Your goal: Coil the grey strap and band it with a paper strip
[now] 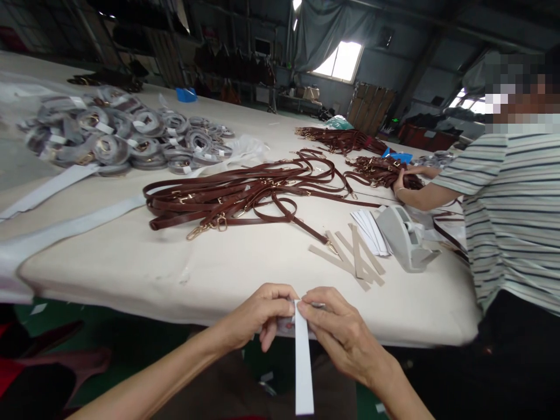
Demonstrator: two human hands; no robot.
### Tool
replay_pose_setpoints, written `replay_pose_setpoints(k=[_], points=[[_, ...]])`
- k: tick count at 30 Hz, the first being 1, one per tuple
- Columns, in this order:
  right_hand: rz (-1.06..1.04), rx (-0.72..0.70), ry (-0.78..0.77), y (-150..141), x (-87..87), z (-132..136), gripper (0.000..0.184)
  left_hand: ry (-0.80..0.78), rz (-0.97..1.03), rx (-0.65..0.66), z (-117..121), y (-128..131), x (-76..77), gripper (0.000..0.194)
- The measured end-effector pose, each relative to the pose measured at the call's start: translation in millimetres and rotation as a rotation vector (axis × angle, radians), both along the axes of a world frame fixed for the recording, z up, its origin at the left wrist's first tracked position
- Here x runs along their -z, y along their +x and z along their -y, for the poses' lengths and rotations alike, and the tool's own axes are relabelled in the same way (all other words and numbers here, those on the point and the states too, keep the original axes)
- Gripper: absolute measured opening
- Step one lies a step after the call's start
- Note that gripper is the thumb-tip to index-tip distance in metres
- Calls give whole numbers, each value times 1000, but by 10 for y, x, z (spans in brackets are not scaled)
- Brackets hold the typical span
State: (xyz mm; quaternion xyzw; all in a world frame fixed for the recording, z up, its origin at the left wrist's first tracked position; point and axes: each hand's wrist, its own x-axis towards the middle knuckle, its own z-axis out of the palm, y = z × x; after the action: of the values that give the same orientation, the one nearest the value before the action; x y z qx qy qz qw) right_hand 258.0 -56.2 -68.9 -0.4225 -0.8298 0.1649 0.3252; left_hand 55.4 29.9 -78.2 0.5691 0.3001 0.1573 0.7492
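Two bare hands pinch a single white strip [304,361] at the bottom centre of the frame, just off the near edge of the table, its free end hanging straight down. The left hand [258,315] is closed around the strip's top and a small, glossy wrapped piece behind it, which the fingers mostly hide. The right hand [343,332] grips the same spot between thumb and fingers, the two hands almost touching.

Nearest the hands, on the cream table [175,291], lie about seven beige strips [350,256] in a loose crisscross, just beside one stack of white paper slips [370,230] and one grey tape dispenser [405,236]. Mid-table sits one large heap of brown leather straps [245,195] with gold clasps. Two more bundles of straps [343,140] lie beyond it to the right, and a co-worker [511,216] in a striped shirt stands at the right edge, both hands on the nearer bundle. At the upper left, more than twenty plastic-wrapped strap coils [122,134] are piled, too overlapped to count exactly, with two wide white bands [56,227] running from them toward the left edge.
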Motion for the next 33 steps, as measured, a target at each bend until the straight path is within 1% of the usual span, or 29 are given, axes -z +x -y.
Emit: replay_pose_setpoints(k=[3,7,8,10,12,13,14,16,19,20,21,22,23,26,27,28,30,31,32,33], points=[[61,33,119,7,43,-27,52,-10,49,-24,-8,-7,0,34],[56,135,160,-27,157,-21,49,17,61,-35,11,-25,-1,41],[23,187,168,-52,182,-1,48,21,77,-39,17,-30,-5,41],[-114,343,231,-128,214,57,43,54,104,-56,27,-36,-21,38],[-292,503,282,-235,221,119,32,113,93,-98,32,-37,-40,36],[-363,552,271,-297,218,142,26,144,80,-121,31,-37,-47,35],[-414,574,231,-360,214,156,21,170,66,-147,30,-36,-49,35],[-472,572,67,-476,209,156,17,204,43,-182,25,-33,-33,37],[-544,566,-192,-582,225,98,25,231,18,-200,28,-26,37,43],[-563,561,-242,-593,236,71,27,236,14,-213,38,-21,67,45],[-565,555,-255,-596,247,44,29,239,14,-232,52,-14,98,45],[-536,553,-217,-594,259,19,28,235,21,-262,72,-5,129,45],[-465,555,-131,-591,268,-5,27,219,33,-298,96,7,156,45],[-118,594,285,-625,274,-61,24,93,75,-406,159,49,206,47],[-28,569,414,-657,269,-75,23,32,90,-438,165,57,207,48],[11,515,539,-696,259,-87,23,-26,104,-468,156,56,201,50],[-27,353,741,-770,226,-101,23,-101,126,-539,81,24,174,54],[-64,291,810,-787,199,-102,25,-106,138,-588,15,-7,161,56],[-91,261,867,-781,164,-98,26,-83,151,-648,-68,-48,152,58],[-118,270,904,-746,123,-91,26,-33,159,-719,-162,-93,153,61]])
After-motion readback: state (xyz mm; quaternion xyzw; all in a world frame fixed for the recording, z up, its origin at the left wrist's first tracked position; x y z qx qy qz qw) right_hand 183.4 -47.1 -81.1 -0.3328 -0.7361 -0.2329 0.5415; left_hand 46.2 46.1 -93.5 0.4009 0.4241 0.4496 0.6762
